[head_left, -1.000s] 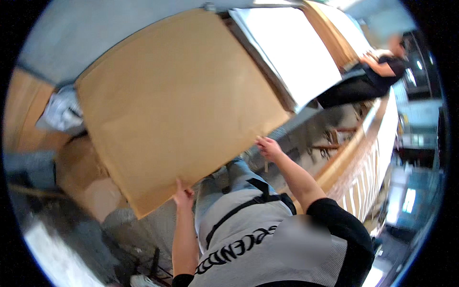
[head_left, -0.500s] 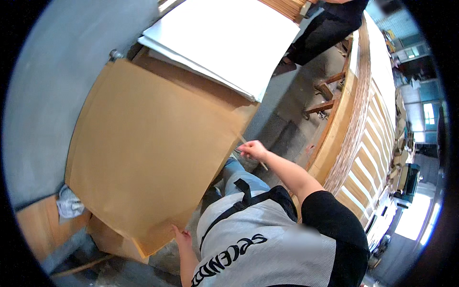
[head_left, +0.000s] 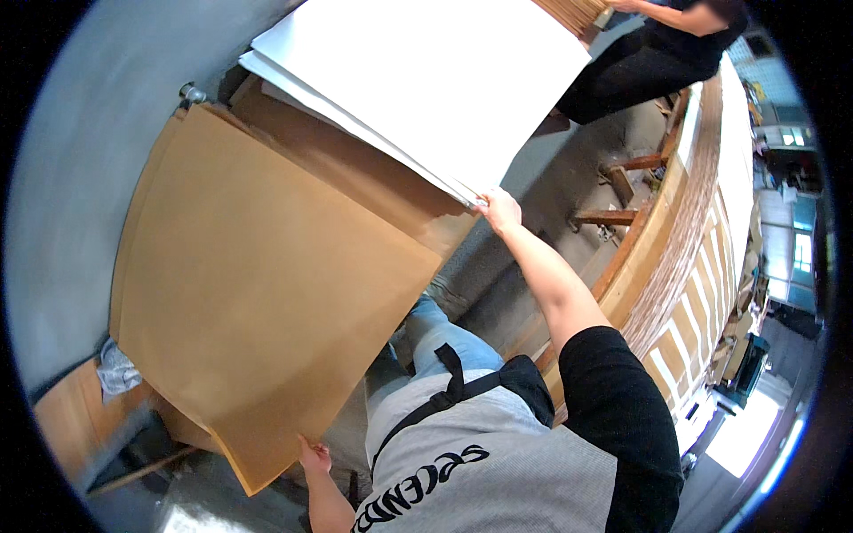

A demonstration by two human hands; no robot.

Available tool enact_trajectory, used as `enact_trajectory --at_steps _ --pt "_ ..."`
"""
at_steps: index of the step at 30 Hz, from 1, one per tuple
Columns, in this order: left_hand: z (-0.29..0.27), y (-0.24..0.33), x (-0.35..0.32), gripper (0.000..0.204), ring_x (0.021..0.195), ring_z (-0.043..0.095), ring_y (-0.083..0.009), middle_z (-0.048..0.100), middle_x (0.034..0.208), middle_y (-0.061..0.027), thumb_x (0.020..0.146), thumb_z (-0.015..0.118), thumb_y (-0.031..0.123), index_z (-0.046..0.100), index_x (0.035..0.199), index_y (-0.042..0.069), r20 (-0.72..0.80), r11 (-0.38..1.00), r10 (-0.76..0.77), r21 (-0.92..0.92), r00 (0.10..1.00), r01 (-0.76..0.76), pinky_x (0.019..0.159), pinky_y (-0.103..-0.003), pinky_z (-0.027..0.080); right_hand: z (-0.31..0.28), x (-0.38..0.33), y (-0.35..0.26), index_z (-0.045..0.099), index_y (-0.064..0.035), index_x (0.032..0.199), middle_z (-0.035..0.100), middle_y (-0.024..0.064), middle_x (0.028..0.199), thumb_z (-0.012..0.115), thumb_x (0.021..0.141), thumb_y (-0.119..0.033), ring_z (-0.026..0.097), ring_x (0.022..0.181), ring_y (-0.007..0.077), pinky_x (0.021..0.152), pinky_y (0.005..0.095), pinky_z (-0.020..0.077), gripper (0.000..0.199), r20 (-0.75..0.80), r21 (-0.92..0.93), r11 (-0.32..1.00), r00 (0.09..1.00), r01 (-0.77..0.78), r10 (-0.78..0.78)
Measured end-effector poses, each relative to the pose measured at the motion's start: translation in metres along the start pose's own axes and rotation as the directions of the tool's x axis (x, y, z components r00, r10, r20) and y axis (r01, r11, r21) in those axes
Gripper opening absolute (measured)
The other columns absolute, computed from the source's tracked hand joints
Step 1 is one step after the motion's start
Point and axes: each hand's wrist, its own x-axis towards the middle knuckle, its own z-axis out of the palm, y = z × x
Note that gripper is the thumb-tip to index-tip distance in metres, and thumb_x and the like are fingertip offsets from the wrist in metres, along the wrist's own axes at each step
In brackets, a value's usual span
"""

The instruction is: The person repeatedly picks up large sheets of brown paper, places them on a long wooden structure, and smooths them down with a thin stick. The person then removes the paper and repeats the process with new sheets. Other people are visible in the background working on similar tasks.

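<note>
1. Brown paper [head_left: 275, 266] lies spread at our left, one stack, sheets uncountable; its laying-out looks done to us
2. Our left hand [head_left: 315, 456] touches its near edge; whether the fingers pinch, we cannot tell
3. White sheets [head_left: 426, 89] form one pile, seemingly left to lift
4. Our right hand [head_left: 502, 211] pinches that pile's near corner in its fingers

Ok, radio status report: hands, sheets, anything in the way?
Left hand at edge of brown sheet. Right hand at near corner of white sheets. No obstruction seen at either hand.
</note>
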Motion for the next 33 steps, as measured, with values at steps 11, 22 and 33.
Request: enact_trajectory --at_steps 11,22,33 --pt "0.022 -0.007 -0.015 0.032 0.049 0.044 -0.0093 0.052 0.065 0.0050 0.078 0.056 0.046 0.050 0.096 0.020 -0.006 0.999 -0.002 -0.043 1.000 0.001 0.043 -0.022 0.035 -0.037 0.046 0.016 0.065 -0.0043 0.082 0.063 0.0053 0.078 0.068 0.068 -0.027 0.057 0.077 0.0133 0.072 0.0266 0.0428 0.027 0.132 0.464 0.886 0.990 -0.010 -0.057" --pt "0.018 -0.028 0.001 0.036 0.044 0.049 -0.0173 0.048 0.059 -0.0053 0.080 0.054 0.043 0.049 0.095 0.011 0.243 0.983 0.083 -0.179 0.966 -0.039 0.038 -0.029 0.043 -0.098 -0.068 -0.169 0.045 -0.0113 0.074 0.041 -0.0044 0.057 0.044 0.088 -0.028 0.033 0.041 0.0045 0.034 0.0198 0.0258 0.022 0.180 0.881 0.460 0.977 -0.107 -0.118" --pt "0.029 -0.041 0.010 0.034 0.041 0.049 -0.0169 0.052 0.061 -0.0060 0.082 0.053 0.039 0.047 0.099 0.010 0.354 0.943 0.162 -0.329 0.921 -0.039 0.038 -0.030 0.044 0.090 -0.390 -0.392 0.042 -0.0140 0.085 0.041 -0.0051 0.073 0.047 0.087 -0.027 0.036 0.060 0.0045 0.048 0.0177 0.0291 0.014 0.678 0.715 0.684 0.382 -0.147 -0.627"
